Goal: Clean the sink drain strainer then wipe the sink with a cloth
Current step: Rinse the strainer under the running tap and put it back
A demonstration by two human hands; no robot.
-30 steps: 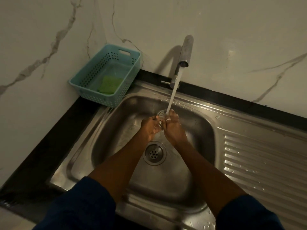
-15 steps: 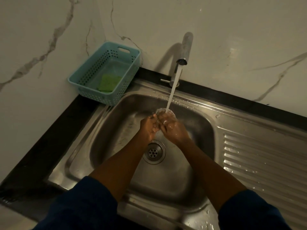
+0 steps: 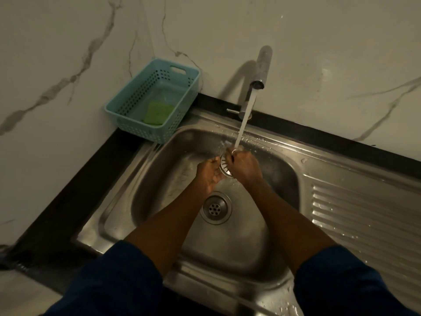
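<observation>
Your left hand (image 3: 210, 173) and right hand (image 3: 245, 166) both grip drain strainer (image 3: 225, 166) under faucet (image 3: 259, 71) stream, above sink (image 3: 282, 179) drain (image 3: 216, 208).

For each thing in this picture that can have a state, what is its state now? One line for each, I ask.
Tap: open, water running.
Strainer: out of the drain, held under the stream.
Left hand: closed on the strainer.
Right hand: closed on the strainer.
Drain: uncovered, no strainer in it.
Sink: wet.
Basket: upright on the counter, holds a green sponge.
</observation>
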